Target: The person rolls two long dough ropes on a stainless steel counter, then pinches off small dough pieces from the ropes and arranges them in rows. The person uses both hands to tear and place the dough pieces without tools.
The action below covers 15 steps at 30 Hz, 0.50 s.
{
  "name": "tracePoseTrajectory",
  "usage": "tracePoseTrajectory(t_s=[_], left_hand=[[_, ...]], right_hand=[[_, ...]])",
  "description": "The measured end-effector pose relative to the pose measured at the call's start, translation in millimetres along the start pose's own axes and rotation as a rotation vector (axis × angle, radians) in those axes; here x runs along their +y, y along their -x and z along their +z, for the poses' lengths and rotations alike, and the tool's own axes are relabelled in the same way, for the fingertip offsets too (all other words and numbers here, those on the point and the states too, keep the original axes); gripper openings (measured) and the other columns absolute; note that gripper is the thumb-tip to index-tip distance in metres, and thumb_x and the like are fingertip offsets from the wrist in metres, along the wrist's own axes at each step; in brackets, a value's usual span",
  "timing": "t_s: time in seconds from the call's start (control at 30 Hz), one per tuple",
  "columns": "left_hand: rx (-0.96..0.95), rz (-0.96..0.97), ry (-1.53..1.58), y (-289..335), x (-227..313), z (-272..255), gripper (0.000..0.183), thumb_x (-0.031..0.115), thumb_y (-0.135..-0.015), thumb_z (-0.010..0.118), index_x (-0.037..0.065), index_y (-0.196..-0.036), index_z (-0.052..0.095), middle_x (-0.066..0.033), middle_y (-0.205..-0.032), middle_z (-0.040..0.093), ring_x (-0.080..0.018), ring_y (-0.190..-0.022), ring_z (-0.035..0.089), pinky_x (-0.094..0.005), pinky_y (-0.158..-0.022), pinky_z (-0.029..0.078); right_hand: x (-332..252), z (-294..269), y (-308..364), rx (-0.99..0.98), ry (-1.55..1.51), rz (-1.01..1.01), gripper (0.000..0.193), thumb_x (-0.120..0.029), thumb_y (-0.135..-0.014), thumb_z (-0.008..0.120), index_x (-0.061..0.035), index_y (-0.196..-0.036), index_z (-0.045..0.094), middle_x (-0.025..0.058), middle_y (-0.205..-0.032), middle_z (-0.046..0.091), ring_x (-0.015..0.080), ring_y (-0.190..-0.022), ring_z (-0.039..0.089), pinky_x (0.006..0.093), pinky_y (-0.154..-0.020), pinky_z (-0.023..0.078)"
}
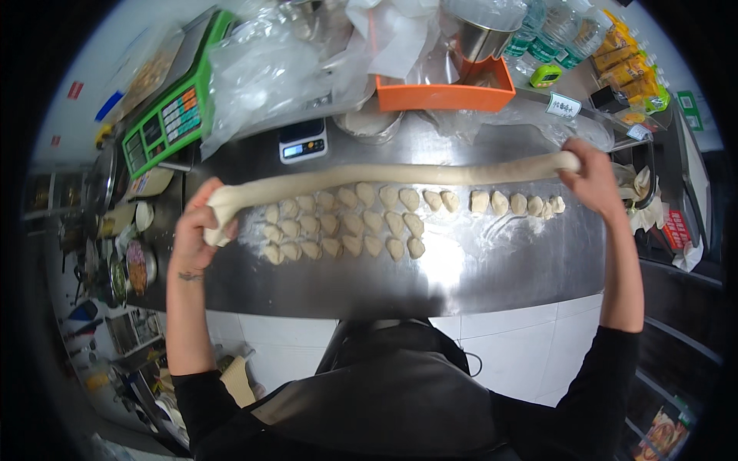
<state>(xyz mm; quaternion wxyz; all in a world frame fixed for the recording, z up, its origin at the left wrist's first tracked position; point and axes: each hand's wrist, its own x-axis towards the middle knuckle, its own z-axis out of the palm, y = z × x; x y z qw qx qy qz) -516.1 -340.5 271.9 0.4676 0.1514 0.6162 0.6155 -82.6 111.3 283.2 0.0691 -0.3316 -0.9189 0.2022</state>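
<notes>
A long rope of pale dough (384,175) stretches between my two hands across the steel table (492,280). At its left end, my left hand (201,219) is closed around the dough, with a folded lump sticking out below the fingers. My right hand (590,177) grips the other end, and the cut tip shows beside the thumb. Just nearer than the rope lie rows of small dough pieces (352,223), dusted with flour. A further short line of dough pieces (519,204) sits to the right, by a smear of flour (500,234).
Behind the rope stand a small digital scale (303,143), a larger green scale (165,127), an orange bin (446,97) and plastic bags (265,73). Water bottles (553,38) and a green timer (546,74) are at the back right. Bowls of chopped food (137,265) stand at the left.
</notes>
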Motion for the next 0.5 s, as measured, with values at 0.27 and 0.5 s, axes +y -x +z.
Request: tracePoseTrajectory(t_s=[0.27,0.5], left_hand=[[0.118,0.328,0.018,173.1,59.4,-18.2,0.044,0.012,-0.06,0.053,0.001,-0.102,0.047,-0.0206,-0.087,0.062,-0.0239,-0.057,0.053,-0.0321,-0.053,0.043],[0.558,0.23,0.221,206.7,-13.7,-126.8,0.059,0.008,-0.063,0.054,0.005,-0.121,0.05,-0.0149,-0.093,0.063,-0.0268,-0.066,0.059,-0.0403,-0.064,0.051]], right_hand=[[-38.4,-118.9,134.1,0.319,-0.049,-0.292,0.042,-0.021,-0.073,0.061,0.0058,-0.105,0.059,0.0103,-0.096,0.056,0.0205,-0.089,0.055,0.032,-0.082,0.045],[99.1,-30.8,187.4,-0.079,-0.167,0.199,0.05,-0.008,-0.076,0.063,-0.0062,-0.126,0.062,0.0121,-0.114,0.062,0.0201,-0.104,0.06,0.0282,-0.093,0.047]])
